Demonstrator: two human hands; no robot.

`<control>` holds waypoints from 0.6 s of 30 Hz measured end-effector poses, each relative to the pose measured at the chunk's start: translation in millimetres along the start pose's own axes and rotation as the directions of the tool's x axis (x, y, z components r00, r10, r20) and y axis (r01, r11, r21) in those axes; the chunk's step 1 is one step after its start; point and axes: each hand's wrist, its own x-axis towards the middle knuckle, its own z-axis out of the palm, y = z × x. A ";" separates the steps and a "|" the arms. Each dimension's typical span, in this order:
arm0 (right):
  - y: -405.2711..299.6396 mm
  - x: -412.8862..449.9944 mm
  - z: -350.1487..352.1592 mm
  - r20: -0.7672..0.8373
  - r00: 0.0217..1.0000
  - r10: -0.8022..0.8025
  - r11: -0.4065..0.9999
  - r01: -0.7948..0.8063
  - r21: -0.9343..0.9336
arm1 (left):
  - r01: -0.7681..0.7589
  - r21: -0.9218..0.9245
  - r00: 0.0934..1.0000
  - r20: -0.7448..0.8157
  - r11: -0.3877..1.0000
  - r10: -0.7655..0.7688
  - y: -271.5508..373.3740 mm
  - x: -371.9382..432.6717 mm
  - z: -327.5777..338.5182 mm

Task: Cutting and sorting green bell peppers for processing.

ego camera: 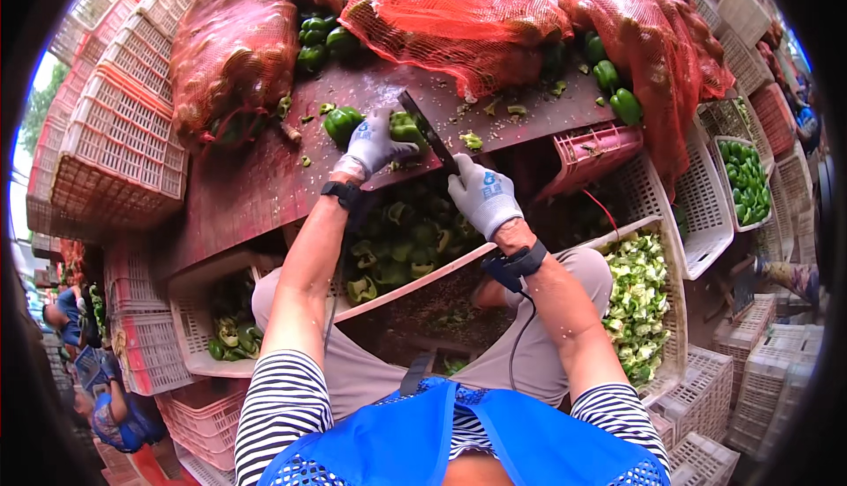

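Observation:
My left hand (376, 141), in a pale work glove, is at the table's near edge between a whole green bell pepper (343, 125) and a green pepper piece (405, 127). Its thumb reaches under the piece; whether the fingers grip either one is hard to tell. My right hand (484, 193), gloved too, is closed around the handle of a long dark-bladed knife (427, 130). The blade points up and to the left, beside the pepper piece. Seeds and scraps lie on the dark red table (397, 89). Below the edge, a crate holds cut peppers (403, 234).
Red mesh sacks (231, 56) line the table's far side, with loose peppers between them. A crate of pale cut pepper cores (638, 301) stands by my right knee. Another crate (192, 340) is at left. Stacked crates (119, 142) rise at both sides. Other people (119, 413) are at far left.

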 end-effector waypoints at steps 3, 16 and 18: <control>-8.7 2.2 17.8 -0.011 1.000 0.017 0.999 -0.018 -0.046 | 0.040 -0.194 0.999 -0.026 0.980 -0.046 -17.1 -8.7 12.5; -35.4 57.6 31.6 0.022 0.986 0.164 0.978 -0.160 -0.133 | 0.225 -0.148 0.973 -0.019 0.963 -0.230 -23.5 -5.0 36.0; -41.3 66.9 19.4 0.066 0.986 0.150 0.969 -0.134 -0.208 | 0.259 -0.309 0.939 -0.142 0.915 -0.314 -24.2 -2.6 35.1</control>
